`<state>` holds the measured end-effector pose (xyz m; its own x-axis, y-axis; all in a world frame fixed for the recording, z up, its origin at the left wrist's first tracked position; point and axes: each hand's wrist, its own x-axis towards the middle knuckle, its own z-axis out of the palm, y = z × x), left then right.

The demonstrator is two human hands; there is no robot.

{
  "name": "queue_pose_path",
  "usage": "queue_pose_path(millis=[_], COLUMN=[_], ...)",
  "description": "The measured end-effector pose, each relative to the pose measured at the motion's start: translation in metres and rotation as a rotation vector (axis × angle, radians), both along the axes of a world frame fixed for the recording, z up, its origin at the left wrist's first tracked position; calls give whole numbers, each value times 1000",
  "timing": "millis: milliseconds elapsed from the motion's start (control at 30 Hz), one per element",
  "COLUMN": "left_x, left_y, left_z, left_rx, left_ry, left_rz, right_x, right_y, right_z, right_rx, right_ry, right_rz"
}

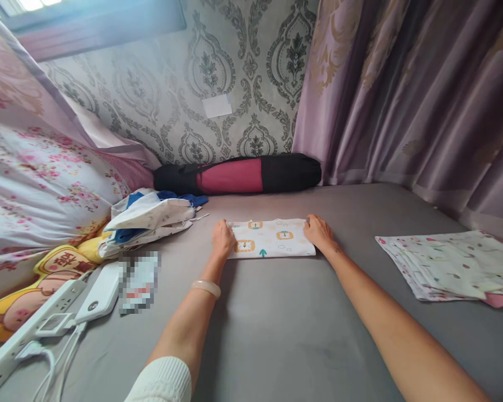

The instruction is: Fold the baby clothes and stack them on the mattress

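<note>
In front of me a white cloth printed with orange lion faces and green arrows lies folded into a flat strip on the grey bed sheet. My left hand pinches its left end, fingers closed on the fabric. At the opposite end my right hand grips the upper right corner, with the fingertips partly hidden behind the cloth. Off to the right sits a stack of folded printed cloths, and a loose heap of white and blue clothes is at the left.
A black and red roll bag lies along the patterned wall. On the left are a power strip with cables, a white power bank, a yellow cartoon pillow and a blurred-out packet. Purple curtains hang at the right.
</note>
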<state>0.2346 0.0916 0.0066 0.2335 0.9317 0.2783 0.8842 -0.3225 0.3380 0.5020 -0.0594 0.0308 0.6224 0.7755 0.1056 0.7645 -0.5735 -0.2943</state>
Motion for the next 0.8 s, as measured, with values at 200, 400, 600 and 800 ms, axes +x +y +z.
queue_pose_path(millis=[200,400,600,800], left_x=[28,61,58,56], left_y=[-31,-66,-63,-59], left_z=[14,9,-5,-3], left_rx=[36,13,28,-42], left_ry=[-27,70,189,208], left_rz=[-131,-351,-405,-434], right_x=[-45,-100,-103,-103], right_y=[10,28,29,29], right_z=[12,-6,-22,-28], right_rx=[87,98,40,18], right_ry=[-127,-121,-144,-144], right_rz=[91,435,488,479])
